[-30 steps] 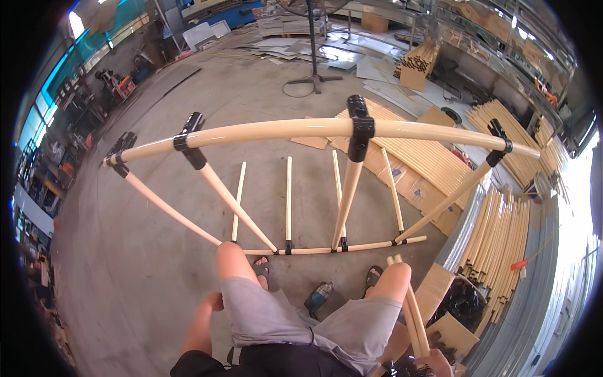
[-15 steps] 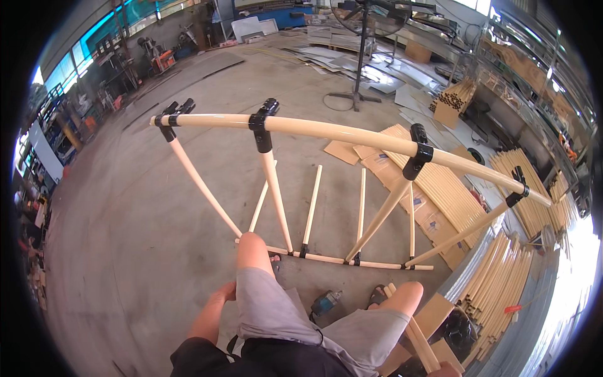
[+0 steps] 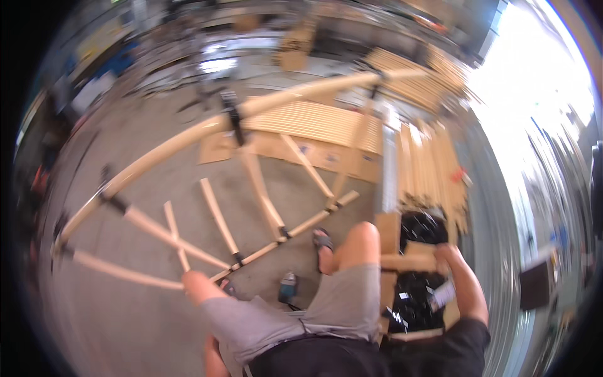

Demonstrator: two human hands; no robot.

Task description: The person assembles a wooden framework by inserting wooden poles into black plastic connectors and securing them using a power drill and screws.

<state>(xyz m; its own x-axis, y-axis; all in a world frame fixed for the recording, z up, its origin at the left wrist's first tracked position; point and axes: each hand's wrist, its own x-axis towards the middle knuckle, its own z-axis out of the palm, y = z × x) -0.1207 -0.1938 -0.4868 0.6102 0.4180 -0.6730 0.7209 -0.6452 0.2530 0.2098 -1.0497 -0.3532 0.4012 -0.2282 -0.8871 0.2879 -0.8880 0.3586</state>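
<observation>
My right hand (image 3: 446, 254), blurred, is closed round the end of beige pipes (image 3: 408, 262) beside my right knee, above the open cardboard boxes. The pipes' other end is hidden behind my leg. Of my left arm, only the forearm (image 3: 213, 359) shows beside my left thigh; its fingers are hidden. Before my knees stands a frame of beige pipes (image 3: 169, 146) joined by black clamp joints (image 3: 232, 116). Its lower rail (image 3: 308, 224) lies near my feet, with several pipes rising from it. A teal and black power drill (image 3: 288, 287) lies on the floor between my feet.
To my right, cardboard boxes hold black plastic bags (image 3: 418, 301) with shiny surfaces. Behind them lie bundled beige pipes (image 3: 430, 166) and long metal lengths (image 3: 502, 207). More pipes (image 3: 314, 122) rest on cardboard (image 3: 352, 164) beyond the frame. Sheet material and shelving stand farther back.
The view has swung to the right and is blurred. My right hand and forearm now show more fully by the boxes, with the pipes. My left hand has gone out of sight beside my thigh.
</observation>
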